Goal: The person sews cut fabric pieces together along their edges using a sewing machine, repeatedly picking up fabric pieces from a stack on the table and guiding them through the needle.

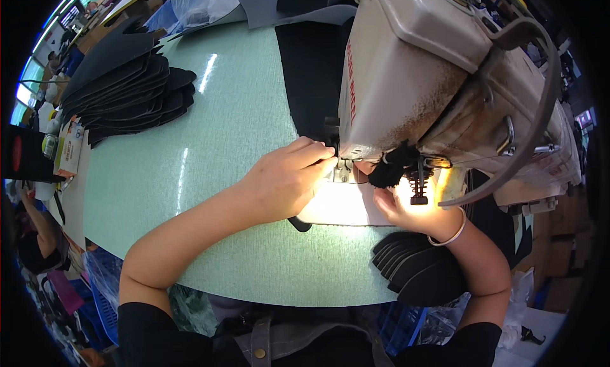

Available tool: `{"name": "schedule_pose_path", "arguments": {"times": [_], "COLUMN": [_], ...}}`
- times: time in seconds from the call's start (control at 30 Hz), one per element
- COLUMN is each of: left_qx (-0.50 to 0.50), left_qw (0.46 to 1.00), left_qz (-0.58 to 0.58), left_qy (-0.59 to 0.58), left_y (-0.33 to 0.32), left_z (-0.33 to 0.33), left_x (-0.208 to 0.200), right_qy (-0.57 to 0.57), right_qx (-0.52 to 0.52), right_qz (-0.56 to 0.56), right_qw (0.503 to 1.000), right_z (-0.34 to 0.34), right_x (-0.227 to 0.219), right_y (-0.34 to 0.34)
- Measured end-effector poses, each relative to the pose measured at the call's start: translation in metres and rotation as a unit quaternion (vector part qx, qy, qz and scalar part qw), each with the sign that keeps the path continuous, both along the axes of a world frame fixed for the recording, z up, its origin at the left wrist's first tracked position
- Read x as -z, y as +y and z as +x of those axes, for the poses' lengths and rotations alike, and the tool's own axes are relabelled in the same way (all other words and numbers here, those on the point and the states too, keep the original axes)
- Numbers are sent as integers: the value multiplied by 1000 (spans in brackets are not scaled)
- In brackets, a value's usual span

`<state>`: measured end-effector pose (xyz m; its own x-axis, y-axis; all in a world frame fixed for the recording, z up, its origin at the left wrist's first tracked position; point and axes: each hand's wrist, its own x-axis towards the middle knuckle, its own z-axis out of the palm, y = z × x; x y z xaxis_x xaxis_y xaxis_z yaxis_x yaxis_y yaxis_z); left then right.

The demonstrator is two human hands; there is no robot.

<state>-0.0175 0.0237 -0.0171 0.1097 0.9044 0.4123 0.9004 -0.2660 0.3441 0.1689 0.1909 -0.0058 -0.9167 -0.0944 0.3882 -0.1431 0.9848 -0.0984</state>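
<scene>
My left hand (286,176) is closed, its thumb and forefinger pinched together right beside the presser foot (344,171) of a beige sewing machine (406,68). Whatever those fingertips hold is hidden. My right hand (413,208), with a bangle (450,232) on its wrist, reaches under the machine head from the other side. Its fingers are curled near the needle, partly covered by a black cloth tuft (389,167) and washed out by the lamp. A brightly lit bed plate (346,205) lies under both hands. Black sheet material (311,75) runs behind the needle area.
Curved black pieces form a tall stack (127,81) at the far left of the green table (229,259). A smaller stack (422,265) sits by my right forearm. A curved metal rod (546,113) arches beside the machine head. Another person's arm (39,218) shows at the left.
</scene>
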Motion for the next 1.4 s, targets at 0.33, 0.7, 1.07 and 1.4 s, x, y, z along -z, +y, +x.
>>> {"name": "schedule_pose_path", "arguments": {"times": [0.33,0.7,1.07,1.4], "left_qx": [9,0,-444,-293], "left_qw": [1000,998,829,934], "left_qz": [-15,65,49,-82], "left_qy": [-16,19,338,188], "left_y": [1,2,-116,-60], "left_z": [-2,-6,-180,-240], "left_x": [1,24,-141,-176], "right_qy": [3,-90,-212,-72], "right_qx": [-11,20,104,327], "right_qz": [-9,-8,-60,-145], "right_qw": [1000,996,970,931], "right_z": [-1,11,97,160], "right_x": [-13,15,-89,-49], "right_y": [-3,5,-26,-6]}}
